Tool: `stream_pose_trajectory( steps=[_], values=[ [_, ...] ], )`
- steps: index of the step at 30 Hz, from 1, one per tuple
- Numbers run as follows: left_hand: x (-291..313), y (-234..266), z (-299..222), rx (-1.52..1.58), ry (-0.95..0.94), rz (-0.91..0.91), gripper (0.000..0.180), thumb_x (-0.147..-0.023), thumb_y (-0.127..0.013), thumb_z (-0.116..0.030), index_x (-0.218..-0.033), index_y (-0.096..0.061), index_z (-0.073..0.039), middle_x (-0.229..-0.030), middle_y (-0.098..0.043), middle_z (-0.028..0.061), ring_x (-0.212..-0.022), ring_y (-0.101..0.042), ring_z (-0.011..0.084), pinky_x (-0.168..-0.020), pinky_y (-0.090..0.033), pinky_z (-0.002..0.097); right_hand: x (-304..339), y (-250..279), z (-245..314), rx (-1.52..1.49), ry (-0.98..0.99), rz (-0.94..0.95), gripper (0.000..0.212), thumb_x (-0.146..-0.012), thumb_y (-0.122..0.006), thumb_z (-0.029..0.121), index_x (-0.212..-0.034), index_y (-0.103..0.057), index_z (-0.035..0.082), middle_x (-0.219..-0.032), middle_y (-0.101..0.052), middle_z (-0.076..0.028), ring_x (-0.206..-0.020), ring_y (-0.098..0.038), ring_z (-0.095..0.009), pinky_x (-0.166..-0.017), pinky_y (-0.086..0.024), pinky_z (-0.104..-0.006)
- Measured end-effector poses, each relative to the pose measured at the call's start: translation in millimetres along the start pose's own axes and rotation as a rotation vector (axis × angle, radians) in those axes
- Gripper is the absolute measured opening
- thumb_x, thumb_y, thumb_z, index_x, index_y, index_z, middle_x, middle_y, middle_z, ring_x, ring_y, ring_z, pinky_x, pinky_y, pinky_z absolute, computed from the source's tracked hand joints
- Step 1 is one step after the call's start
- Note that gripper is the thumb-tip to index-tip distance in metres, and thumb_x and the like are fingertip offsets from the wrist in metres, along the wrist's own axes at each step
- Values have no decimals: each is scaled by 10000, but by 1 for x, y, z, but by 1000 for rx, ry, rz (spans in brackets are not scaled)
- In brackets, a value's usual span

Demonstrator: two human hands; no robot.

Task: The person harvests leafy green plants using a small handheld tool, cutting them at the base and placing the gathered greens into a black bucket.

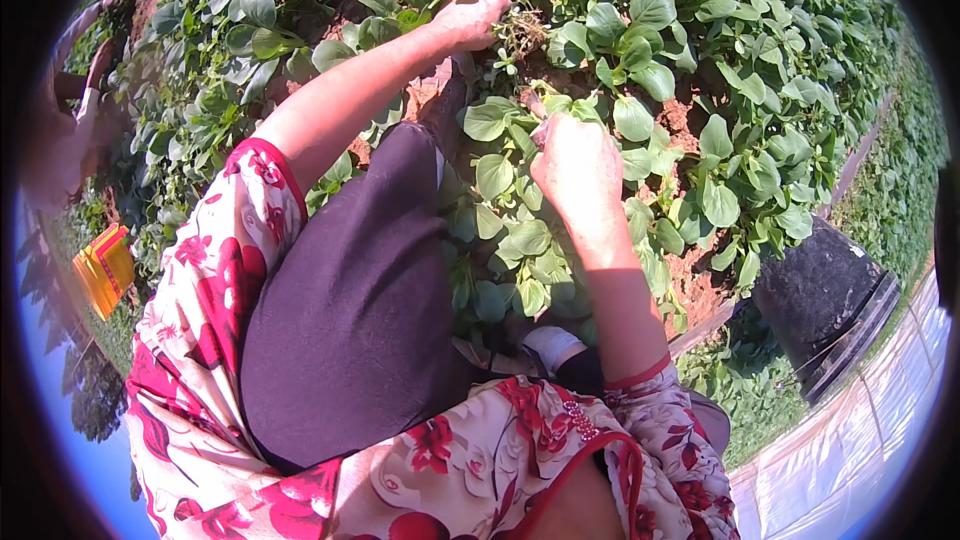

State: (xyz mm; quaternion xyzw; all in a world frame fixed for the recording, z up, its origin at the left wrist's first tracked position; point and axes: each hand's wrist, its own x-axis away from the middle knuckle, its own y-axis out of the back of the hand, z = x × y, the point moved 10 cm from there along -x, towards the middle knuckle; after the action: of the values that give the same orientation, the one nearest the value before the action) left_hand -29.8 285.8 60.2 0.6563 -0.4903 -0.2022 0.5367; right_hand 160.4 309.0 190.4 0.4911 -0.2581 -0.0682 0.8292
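Observation:
My left hand [472, 22] is closed at the far side of the bed, its fingers partly hidden. A clump of pulled weeds [522, 35] with thin, pale, tangled stems or roots sticks out from it. Nearer and to the right, my right hand [580, 168] makes a fist low among the leafy greens [527, 238]. Whatever its fingers grip, if anything, is hidden by the back of the hand and the leaves. Broad, round-leaved green plants [640, 40] grow close around both hands, with reddish soil [680, 122] showing between them.
A black bucket [815, 285] lies tipped at the right, close to white sheeting [850, 460]. At the left edge another person [70, 135] shows blurred, above a yellow bag [104, 270]. My bent knee [400, 180] in dark trousers stands between my arms.

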Motion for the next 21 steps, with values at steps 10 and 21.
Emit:
stream_pose_trajectory(
  steps=[10,21],
  values=[
    [15,-30,-44,-385,-321,220,318,-754,-571,-244,-1005,-597,-50,-905,-665,154,-831,-661,292,-725,-528,390,39,-19,-29,-173,-95,-111,165,-735,-581,95,-881,-638,42,-773,-640,-199,-774,-620,-378,-722,-495,-448],
    [54,-33,-64,-446,37,300,231,-799,-564,-176,-977,-706,-133,-971,-690,58,-916,-657,218,-769,-495,347,20,-43,-19,-259,-132,-237,154,-760,-571,129,-838,-671,42,-753,-642,-207,-749,-634,-374,-693,-505,-436]
  ],
)
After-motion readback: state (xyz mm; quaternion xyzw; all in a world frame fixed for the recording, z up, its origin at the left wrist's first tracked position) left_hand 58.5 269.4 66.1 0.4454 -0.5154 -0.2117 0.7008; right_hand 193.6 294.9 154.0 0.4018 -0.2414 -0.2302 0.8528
